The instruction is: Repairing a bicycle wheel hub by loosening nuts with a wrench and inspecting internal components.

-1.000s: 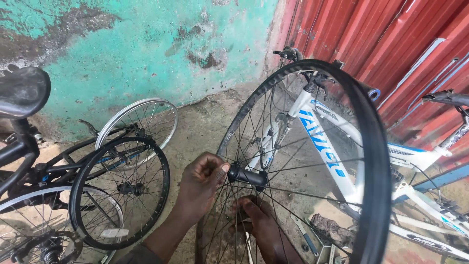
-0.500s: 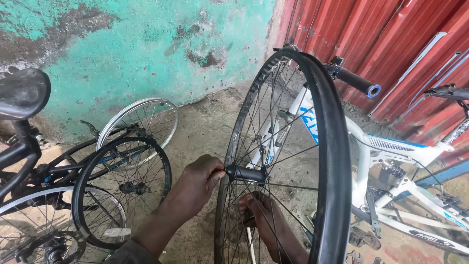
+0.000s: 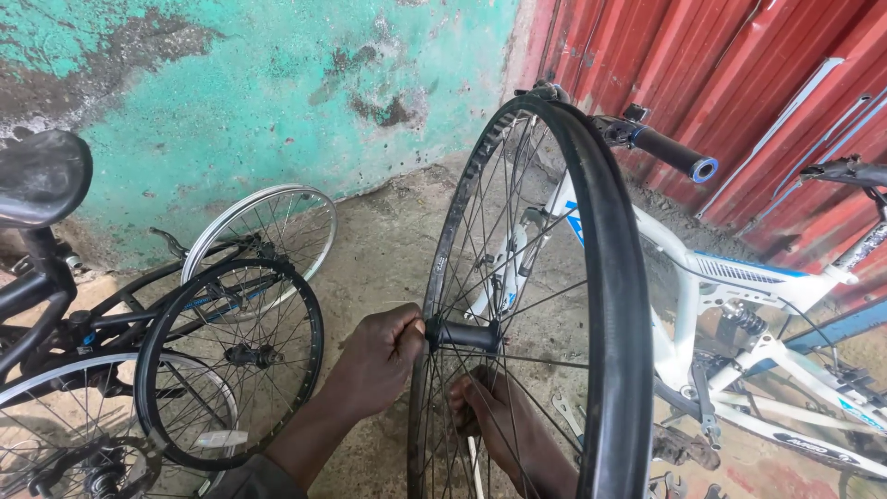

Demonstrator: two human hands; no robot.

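The right hand [image 3: 504, 430] sits low, at about six o'clock, reaching in among the spokes of the upright wheel [image 3: 545, 305]; its fingers curl narrow there, but I cannot tell what they hold. Just above, the left hand [image 3: 379, 356] closes around the end of the black hub [image 3: 462, 334] from the nine o'clock side. The wheel stands on edge in the middle. At eight o'clock lean two loose wheels [image 3: 231, 360] and a dark bicycle [image 3: 46, 277]. At three o'clock lies a white bicycle frame [image 3: 730, 296], before a red metal wall [image 3: 739, 83].
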